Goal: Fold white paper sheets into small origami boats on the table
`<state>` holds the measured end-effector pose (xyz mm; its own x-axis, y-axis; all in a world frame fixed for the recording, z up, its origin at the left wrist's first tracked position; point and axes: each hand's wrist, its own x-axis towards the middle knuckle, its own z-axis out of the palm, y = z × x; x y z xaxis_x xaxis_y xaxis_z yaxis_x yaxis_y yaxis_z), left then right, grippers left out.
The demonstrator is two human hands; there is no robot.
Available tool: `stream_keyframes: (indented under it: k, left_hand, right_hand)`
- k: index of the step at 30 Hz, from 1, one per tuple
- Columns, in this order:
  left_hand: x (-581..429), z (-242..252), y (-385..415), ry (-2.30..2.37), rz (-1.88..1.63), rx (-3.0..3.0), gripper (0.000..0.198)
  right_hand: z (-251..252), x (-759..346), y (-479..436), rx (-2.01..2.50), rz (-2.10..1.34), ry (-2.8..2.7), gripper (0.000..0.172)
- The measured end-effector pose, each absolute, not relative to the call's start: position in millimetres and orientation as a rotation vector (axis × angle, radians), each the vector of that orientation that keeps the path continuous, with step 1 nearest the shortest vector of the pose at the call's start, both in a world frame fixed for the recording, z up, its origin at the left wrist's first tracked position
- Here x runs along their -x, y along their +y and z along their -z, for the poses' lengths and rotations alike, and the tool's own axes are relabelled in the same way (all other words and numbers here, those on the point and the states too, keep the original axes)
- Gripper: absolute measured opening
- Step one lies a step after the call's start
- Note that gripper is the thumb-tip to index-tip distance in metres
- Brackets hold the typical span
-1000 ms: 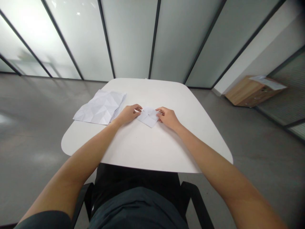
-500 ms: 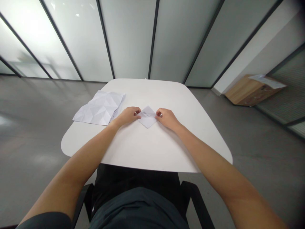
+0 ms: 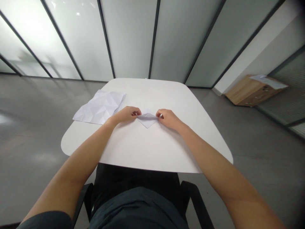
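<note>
Folded white paper (image 3: 147, 120) sits well inside the edges of the table (image 3: 152, 152), its side corners grasped by left hand (image 3: 126, 115) and right hand (image 3: 168, 118).

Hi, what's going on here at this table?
A person is seated at a white table, pinching a small folded piece of white paper at its two sides with the left hand and the right hand. A larger, heavily creased white sheet lies on the table, off to the left.
</note>
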<state>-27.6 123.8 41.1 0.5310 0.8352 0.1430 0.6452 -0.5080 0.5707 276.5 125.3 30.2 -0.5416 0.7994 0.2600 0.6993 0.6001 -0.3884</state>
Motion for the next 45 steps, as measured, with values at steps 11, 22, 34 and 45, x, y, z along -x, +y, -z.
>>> stream_keyframes:
  k: [11,22,34,45]
  left_hand:
    - [26.8,-45.0,120.0,1.212,-0.497,-2.376,0.026]
    - [8.5,-34.6,112.6,1.278,-0.556,-2.559,0.031]
    - [-17.1,-34.9,100.9,1.121,-0.497,-2.613,0.015]
    - [-6.7,-38.6,104.2,1.159,-0.424,-2.524,0.046]
  right_hand:
    - [-29.9,-284.9,129.3,1.177,-0.216,-2.567,0.025]
    - [-37.2,-267.4,108.7,1.286,-0.138,-2.541,0.019]
    - [-40.2,-245.7,97.9,1.36,-0.111,-2.629,0.046]
    - [-39.7,-271.2,121.0,1.524,-0.301,-2.481,0.052]
